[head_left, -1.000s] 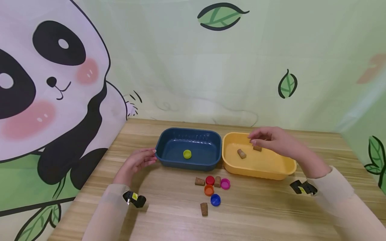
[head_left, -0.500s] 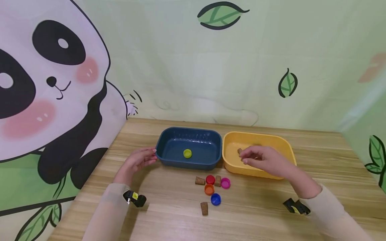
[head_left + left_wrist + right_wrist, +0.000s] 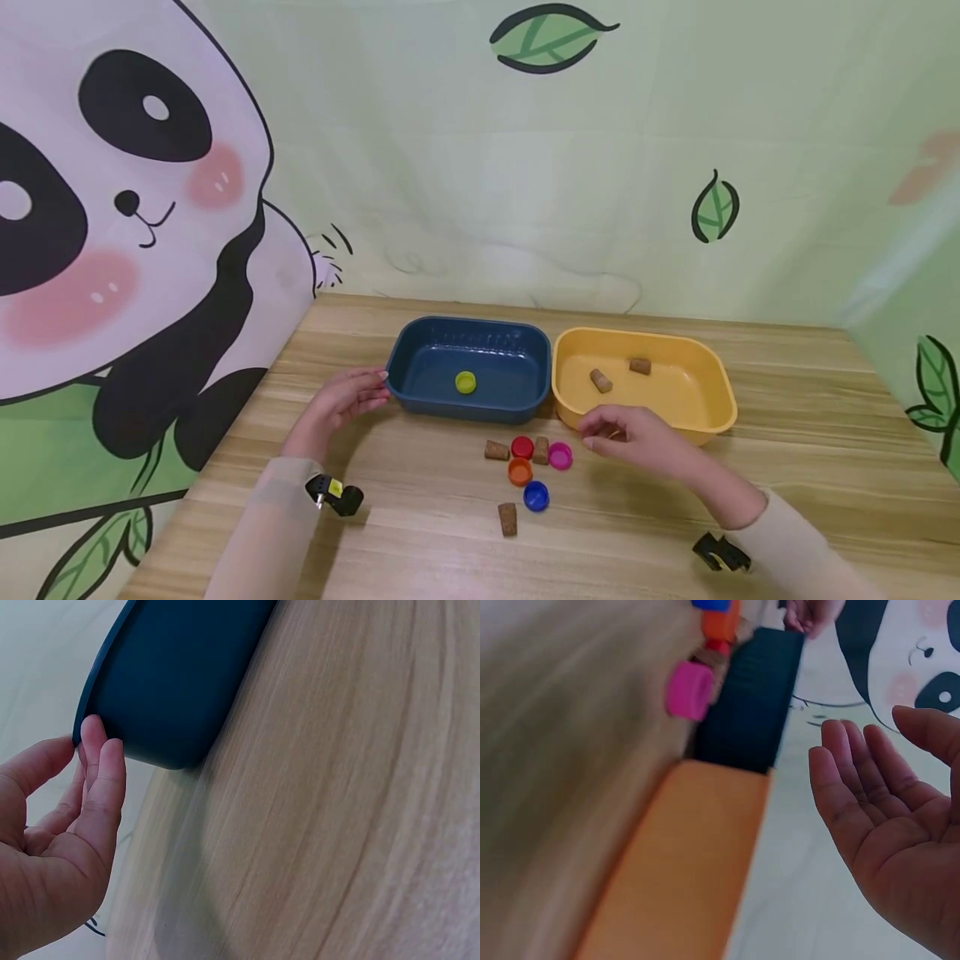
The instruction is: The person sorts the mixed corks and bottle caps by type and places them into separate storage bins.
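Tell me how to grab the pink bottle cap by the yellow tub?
Pinch the pink bottle cap by its round rim, from above. It lies flat and low, with a cork tight on its left, so your empty right hand fits best from the right.

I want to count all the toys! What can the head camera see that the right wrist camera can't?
Only the head view shows the yellow cap inside the blue tray, two corks inside the yellow tray, and three corks on the table. Only the right wrist view shows the right hand as an empty open palm. Both show the trays and the pink cap.
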`<state>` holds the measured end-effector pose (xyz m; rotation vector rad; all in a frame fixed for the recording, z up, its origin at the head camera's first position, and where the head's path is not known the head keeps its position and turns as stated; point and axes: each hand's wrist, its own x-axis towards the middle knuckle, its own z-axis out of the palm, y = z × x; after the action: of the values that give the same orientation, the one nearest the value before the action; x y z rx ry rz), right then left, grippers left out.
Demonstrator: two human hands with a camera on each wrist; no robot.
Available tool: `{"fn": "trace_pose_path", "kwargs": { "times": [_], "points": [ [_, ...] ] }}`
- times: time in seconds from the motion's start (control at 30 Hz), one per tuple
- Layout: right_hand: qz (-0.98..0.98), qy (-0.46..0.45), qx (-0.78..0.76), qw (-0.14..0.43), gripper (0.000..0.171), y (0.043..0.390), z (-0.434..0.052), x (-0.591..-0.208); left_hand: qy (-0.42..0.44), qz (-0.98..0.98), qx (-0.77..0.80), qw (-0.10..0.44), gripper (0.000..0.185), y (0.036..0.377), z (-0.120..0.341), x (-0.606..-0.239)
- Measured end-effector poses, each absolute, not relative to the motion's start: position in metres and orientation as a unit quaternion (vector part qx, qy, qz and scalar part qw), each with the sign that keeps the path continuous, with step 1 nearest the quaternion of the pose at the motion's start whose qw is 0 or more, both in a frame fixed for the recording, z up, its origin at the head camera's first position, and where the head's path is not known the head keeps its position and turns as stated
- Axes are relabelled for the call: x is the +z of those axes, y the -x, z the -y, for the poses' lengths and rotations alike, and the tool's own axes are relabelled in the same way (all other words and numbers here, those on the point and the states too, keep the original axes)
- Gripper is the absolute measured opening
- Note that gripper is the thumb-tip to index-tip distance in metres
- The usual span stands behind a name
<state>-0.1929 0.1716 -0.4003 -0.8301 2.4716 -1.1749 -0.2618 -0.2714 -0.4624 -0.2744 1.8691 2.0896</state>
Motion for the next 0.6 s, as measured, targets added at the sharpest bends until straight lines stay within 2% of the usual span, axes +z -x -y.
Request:
{"fn": "trace_pose_path", "kwargs": {
  "times": [0.27, 0.6],
  "points": [
    [-0.863, 0.297, -0.37, 0.174, 0.037, 0.185, -0.154, -0.422, 0.102, -0.654, 0.732, 0.163, 0.02, 0.26, 0.273, -0.461],
    [-0.884, 0.298, -0.311, 0.183, 0.046, 0.177, -0.136, -0.443, 0.103, -0.654, 0.732, 0.162, 0.021, 0.261, 0.271, -0.461]
  ]
}}
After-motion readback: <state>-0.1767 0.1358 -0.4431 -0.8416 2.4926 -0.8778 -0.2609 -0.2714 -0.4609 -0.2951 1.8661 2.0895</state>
